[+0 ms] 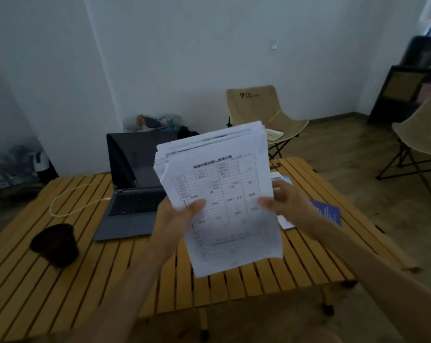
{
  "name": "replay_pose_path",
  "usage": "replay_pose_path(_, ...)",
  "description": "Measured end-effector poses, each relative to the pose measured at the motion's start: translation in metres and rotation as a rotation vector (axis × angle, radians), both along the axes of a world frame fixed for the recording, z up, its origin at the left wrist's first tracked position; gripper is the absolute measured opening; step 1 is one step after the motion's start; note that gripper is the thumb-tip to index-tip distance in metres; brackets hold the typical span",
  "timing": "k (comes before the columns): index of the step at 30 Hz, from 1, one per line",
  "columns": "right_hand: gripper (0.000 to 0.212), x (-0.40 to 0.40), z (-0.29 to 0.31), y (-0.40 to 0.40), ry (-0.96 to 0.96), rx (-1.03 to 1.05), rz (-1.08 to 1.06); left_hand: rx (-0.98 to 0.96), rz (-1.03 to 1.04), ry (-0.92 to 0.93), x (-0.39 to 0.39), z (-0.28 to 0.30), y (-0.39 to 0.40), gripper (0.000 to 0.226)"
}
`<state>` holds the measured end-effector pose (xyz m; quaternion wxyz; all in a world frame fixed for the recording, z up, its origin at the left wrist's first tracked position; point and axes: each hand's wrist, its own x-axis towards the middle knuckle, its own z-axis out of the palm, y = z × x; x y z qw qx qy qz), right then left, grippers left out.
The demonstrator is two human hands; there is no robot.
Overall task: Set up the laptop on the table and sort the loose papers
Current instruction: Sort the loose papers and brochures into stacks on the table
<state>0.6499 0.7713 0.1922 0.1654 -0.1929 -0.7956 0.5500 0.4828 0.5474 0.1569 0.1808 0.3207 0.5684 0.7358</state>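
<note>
Above the table's near edge, two bare hands are holding a thick stack of papers (222,194) upright, printed form facing the viewer, probably to read and sort it. Left hand (177,219) is gripping the left side, thumb across the front; right hand (288,201) is pinching the right side. Beyond, on the slatted wooden table (246,278), a dark cup (54,243) is sitting near the left edge. Further back, the laptop (132,194) is standing open, white cable (68,201) attached. More documents (326,214) are lying toward the right edge.

White wall (184,58), wood floor (345,149), beige folding chairs (261,112).
</note>
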Motion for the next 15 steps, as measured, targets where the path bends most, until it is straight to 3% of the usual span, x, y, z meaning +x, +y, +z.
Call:
replay_pose_path(2,0.051,-0.002,0.039,0.011,0.079,0.011,-0.077,-0.035,0.009,0.053,0.004,-0.003,0.001,0.039)
replay_pose_path(3,0.064,-0.003,0.063,0.016,0.090,0.132,-0.119,-0.058,0.015,0.065,0.005,-0.005,0.001,0.037)
replay_pose_path(7,0.107,-0.022,0.123,0.008,-0.184,1.273,-0.125,-0.114,0.053,0.096,0.009,-0.011,0.007,0.037)
replay_pose_path(9,0.103,-0.039,0.129,-0.004,-0.278,1.549,0.024,-0.125,0.072,0.102,0.009,-0.012,0.011,0.037)
replay_pose_path(10,0.096,-0.049,0.127,-0.009,-0.312,1.562,0.105,-0.125,0.068,0.108,0.008,-0.011,0.012,0.038)
replay_pose_path(13,0.073,-0.064,0.114,-0.017,-0.341,1.256,0.244,-0.108,0.034,0.126,0.009,-0.008,0.014,0.038)
replay_pose_path(15,0.066,-0.068,0.105,-0.019,-0.314,1.193,0.271,-0.106,0.020,0.121,0.010,-0.010,0.013,0.038)
